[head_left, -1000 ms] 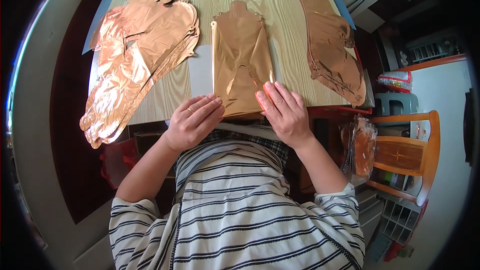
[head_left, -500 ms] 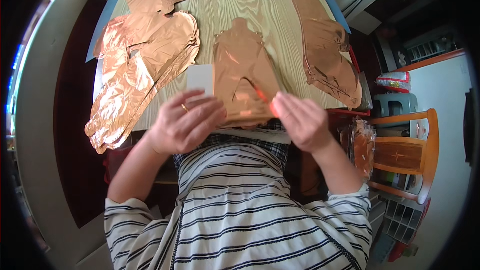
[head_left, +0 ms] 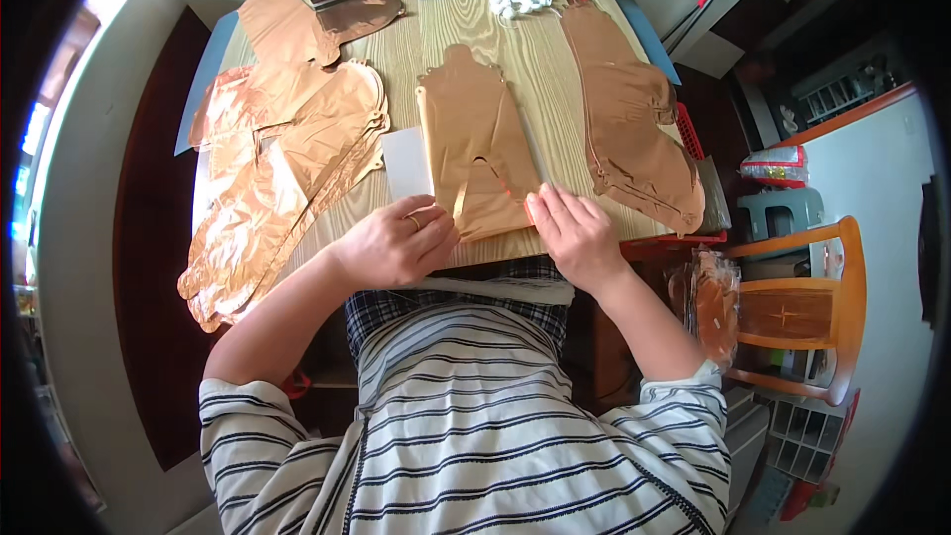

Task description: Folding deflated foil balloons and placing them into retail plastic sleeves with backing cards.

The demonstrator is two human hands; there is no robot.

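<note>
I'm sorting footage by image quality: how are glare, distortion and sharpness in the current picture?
Head view: a bright strip burns out at upper left, and the crumpled copper foil glints; head view: sides of the table bow, corners go black; head view: left hand and right hand look reasonably sharp.

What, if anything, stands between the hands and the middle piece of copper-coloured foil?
Nothing visible: the left hand is at the lower left of the foil, the right hand at its lower right. The white card shows past its left edge.
</note>
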